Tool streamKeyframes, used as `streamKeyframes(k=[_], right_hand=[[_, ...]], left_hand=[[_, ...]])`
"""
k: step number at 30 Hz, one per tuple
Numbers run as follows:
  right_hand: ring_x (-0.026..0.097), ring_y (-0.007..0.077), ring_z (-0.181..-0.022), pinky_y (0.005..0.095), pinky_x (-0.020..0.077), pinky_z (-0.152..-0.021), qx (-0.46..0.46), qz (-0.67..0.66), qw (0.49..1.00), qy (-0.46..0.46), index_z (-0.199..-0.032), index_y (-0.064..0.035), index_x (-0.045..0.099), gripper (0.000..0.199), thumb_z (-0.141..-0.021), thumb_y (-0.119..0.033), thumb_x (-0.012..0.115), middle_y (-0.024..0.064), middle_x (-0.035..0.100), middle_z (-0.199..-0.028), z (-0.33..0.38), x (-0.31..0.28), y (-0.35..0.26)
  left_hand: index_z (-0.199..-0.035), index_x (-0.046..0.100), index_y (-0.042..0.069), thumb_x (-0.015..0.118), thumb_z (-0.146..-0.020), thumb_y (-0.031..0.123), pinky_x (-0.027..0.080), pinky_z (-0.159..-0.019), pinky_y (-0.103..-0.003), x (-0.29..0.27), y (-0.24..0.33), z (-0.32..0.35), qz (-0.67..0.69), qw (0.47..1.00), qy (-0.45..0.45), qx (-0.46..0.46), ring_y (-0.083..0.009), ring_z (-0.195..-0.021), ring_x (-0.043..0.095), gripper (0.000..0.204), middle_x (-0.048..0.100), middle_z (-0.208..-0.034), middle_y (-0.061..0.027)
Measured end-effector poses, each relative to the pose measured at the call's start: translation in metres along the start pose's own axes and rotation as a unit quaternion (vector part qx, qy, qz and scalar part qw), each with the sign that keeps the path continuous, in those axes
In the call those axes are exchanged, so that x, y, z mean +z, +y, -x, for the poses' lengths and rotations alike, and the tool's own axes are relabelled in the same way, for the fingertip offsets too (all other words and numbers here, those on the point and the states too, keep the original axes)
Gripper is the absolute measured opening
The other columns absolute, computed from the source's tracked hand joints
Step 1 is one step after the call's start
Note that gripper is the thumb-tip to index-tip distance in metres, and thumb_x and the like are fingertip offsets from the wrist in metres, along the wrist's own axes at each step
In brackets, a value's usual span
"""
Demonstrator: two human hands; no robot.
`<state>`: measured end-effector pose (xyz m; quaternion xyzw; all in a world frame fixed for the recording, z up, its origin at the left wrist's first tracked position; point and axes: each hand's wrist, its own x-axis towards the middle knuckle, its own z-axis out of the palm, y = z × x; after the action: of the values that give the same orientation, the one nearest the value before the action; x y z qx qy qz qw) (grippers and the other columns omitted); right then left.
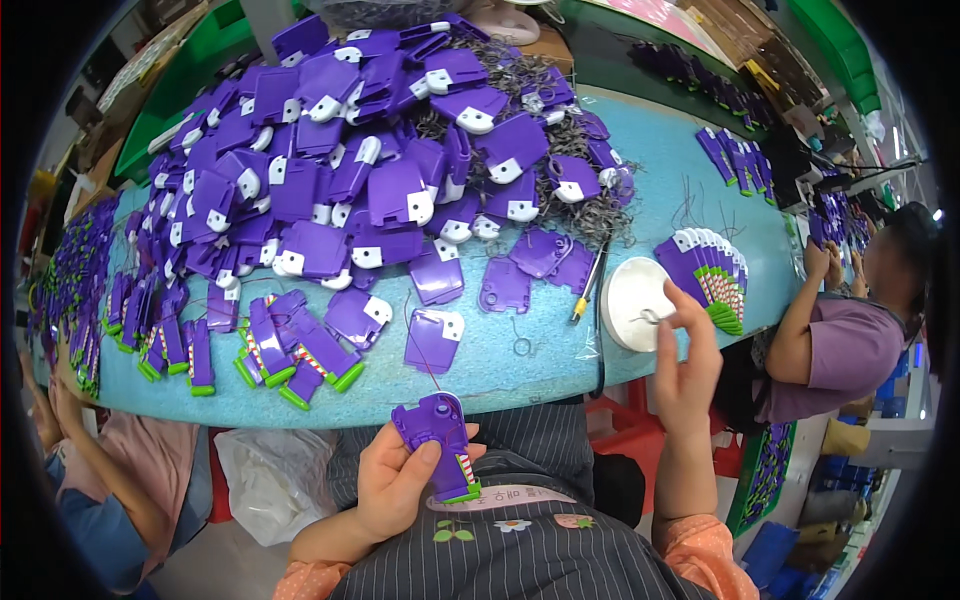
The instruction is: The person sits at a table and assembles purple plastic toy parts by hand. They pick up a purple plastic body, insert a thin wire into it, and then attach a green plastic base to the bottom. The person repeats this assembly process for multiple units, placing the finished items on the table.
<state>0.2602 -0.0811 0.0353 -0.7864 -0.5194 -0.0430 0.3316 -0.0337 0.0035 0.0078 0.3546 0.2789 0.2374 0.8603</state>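
Purple plastic casing (447,440), head view: it sits in my left hand (392,480), in front of my striped apron (600,560) and just off the near edge of the table (520,385). Long axis runs roughly up and down, slightly tilted; the green end points down toward me, the broader end up and away toward the table.

Left hand: forearm enters from below, fingers closed around the casing's left side and behind it, thumb across its front. Right hand (688,365): forearm upright, hand raised at the right edge of the white round dish (625,335), thumb and forefinger curved toward each other. A small curled piece (650,317) lies by their tips; cannot tell whether it is pinched.

Casing appearance: inner face toward me, with moulded relief; red-and-white striped strip low on the right edge, bright green foot, pale rim at the top. A thin reddish wire (426,366) rises from the top and passes over a loose purple panel (430,345) with a white corner.
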Motion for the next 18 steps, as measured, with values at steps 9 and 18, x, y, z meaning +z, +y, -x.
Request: streamKeyframes(k=[9,18], right_hand=[[0.047,0.0304,-0.112,0.0389,0.0320,-0.097,0.036,-0.055,0.994,0.090,-0.079,-0.0010,0.055,0.004,-0.080,-0.002,0.058,0.0187,0.052,-0.116,0.000,0.000,-0.004],[0.042,0.0118,-0.088,0.0262,0.0367,-0.080,0.067,-0.551,0.828,-0.082,-0.094,-0.0022,0.048,0.007,-0.088,-0.002,0.048,0.0110,0.046,-0.108,0.030,0.038,-0.084]], left_hand=[[-0.129,0.034,-0.003,0.039,-0.095,0.005,0.046,-0.093,-0.038,-0.003,-0.003,-0.003,-0.007,1.000,-0.012,-0.028,-0.0288,-0.108,0.057,0.035,0.051,-0.123,-0.0221],[-0.128,0.033,-0.004,0.038,-0.094,-0.002,0.044,-0.095,-0.034,0.028,0.007,-0.017,-0.011,0.996,-0.082,0.029,-0.0226,-0.112,0.054,0.035,0.050,-0.124,-0.0177]])
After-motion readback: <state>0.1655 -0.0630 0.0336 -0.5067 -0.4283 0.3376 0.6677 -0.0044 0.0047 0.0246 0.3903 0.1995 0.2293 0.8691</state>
